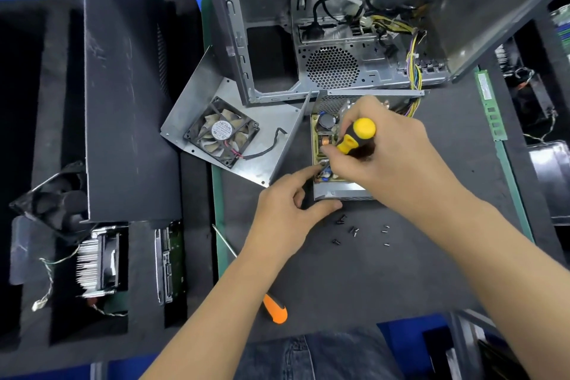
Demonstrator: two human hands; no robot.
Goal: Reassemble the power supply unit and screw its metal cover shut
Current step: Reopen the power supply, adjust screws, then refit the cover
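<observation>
Head cam, looking straight down at the bench. Right hand (379, 151) is wrapped tight around the yellow-and-black screwdriver (356, 136), handle tilted up toward the camera, tip down inside the open power supply unit (327, 145). The tip itself is hidden behind the fingers, so can't tell what it sits on. Left hand (287, 213) reaches in from below, index finger stretched out onto the near left corner of the board, thumb pressed along the unit's front wall, other fingers curled under and holding nothing.

Both forearms come up from the bottom edge, the right one crossing over the unit's near right side.

The metal cover (262, 129) lies just left of the unit, touching it, inside facing up, with the fan (221, 131) mounted on it. A few loose screws (354, 230) are scattered on the dark mat (385, 281) just in front. An orange-handled screwdriver (274, 310) lies by the left forearm. The gutted PC case (308, 40) stands behind the unit, with foam trays (148, 256) of parts off to the left.
</observation>
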